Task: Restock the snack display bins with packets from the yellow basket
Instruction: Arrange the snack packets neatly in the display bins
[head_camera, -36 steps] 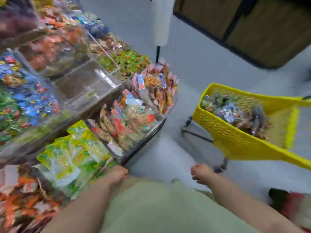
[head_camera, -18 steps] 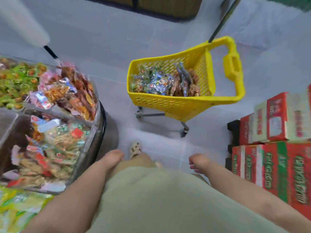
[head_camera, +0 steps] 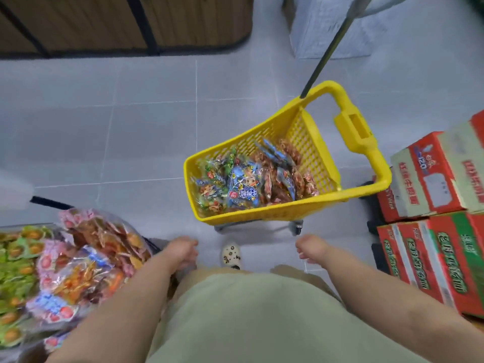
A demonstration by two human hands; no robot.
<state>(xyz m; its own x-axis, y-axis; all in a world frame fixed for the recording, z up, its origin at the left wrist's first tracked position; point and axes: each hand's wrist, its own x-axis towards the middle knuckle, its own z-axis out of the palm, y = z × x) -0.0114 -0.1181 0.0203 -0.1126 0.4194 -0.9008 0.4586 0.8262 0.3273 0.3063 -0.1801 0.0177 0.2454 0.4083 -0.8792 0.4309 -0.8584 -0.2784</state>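
Note:
A yellow wheeled basket (head_camera: 264,213) stands on the grey floor ahead of me, holding several snack packets (head_camera: 243,188) in blue, green and brown wrappers. Its yellow handle (head_camera: 356,128) points to the right. At the lower left, display bins hold mixed orange and pink packets (head_camera: 89,263) and green packets (head_camera: 15,273). My left hand (head_camera: 183,251) hangs beside the bin edge with loosely curled fingers, holding nothing. My right hand (head_camera: 311,247) hangs loosely curled below the basket, also empty. Both hands are short of the basket.
Red and green cardboard cartons (head_camera: 429,226) are stacked at the right, close to the basket handle. A dark pole (head_camera: 327,51) rises behind the basket. A wooden counter (head_camera: 125,22) runs along the top left. My shoe (head_camera: 230,254) shows between my hands.
My view has swung right, away from the display bins. The basket now sits centred and nearer in front of me. Both hands stay low and empty.

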